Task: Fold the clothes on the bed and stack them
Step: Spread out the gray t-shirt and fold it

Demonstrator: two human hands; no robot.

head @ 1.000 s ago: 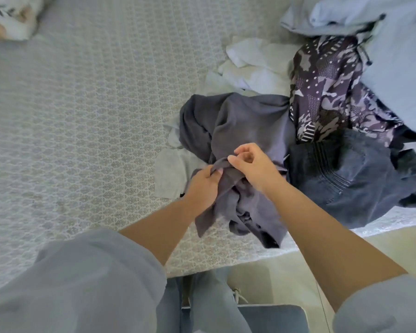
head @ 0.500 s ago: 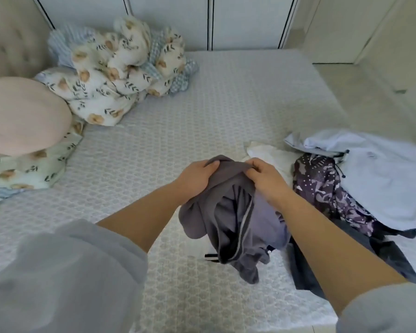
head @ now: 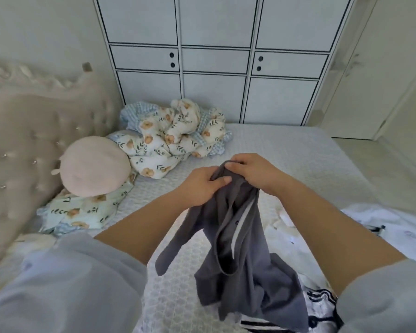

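Note:
A dark grey garment hangs in the air over the bed, bunched and twisted, with a pale strip along one edge. My left hand grips its top edge from the left. My right hand pinches the same edge just beside it, the two hands almost touching. More clothes lie on the bed at the right and below: white pieces and a dark item with white stripes, partly hidden by my right arm.
A floral quilt is heaped at the far side of the bed. A round pink cushion rests on a floral pillow by the tufted headboard. White cabinet doors stand behind the bed.
Both hands have lifted the grey garment up off the pile and raised it higher. The view has tilted up from the bed's edge to the headboard and cabinets.

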